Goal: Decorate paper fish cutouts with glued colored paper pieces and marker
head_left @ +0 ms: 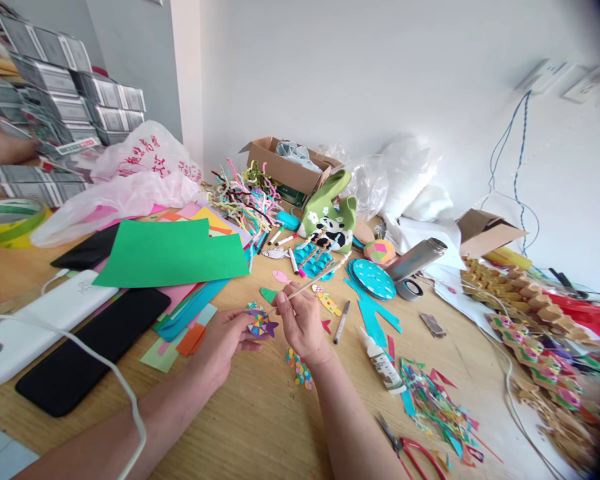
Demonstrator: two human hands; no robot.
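My left hand (227, 337) pinches a small purple paper fish (260, 323) decorated with coloured pieces. My right hand (303, 323) grips a long, thin, pale stick (325, 272), whose lower end meets the fish. Just beyond the hands lie a green paper fish (269, 295), a pink one (281, 276) and a yellow spotted one (327, 301). Small coloured paper dots (299, 370) are scattered by my right wrist. Right of that hand are a marker pen (342, 322) and a white glue bottle (381, 360).
Green paper sheets (170, 253), a black phone (95, 350) and a white power bank (45, 327) lie left. Paper scraps (437, 400), red-handled scissors (410, 453) and a metal flask (417, 259) are right. A cable (125, 387) crosses near my left forearm. Another person's hand (5, 143) shows far left.
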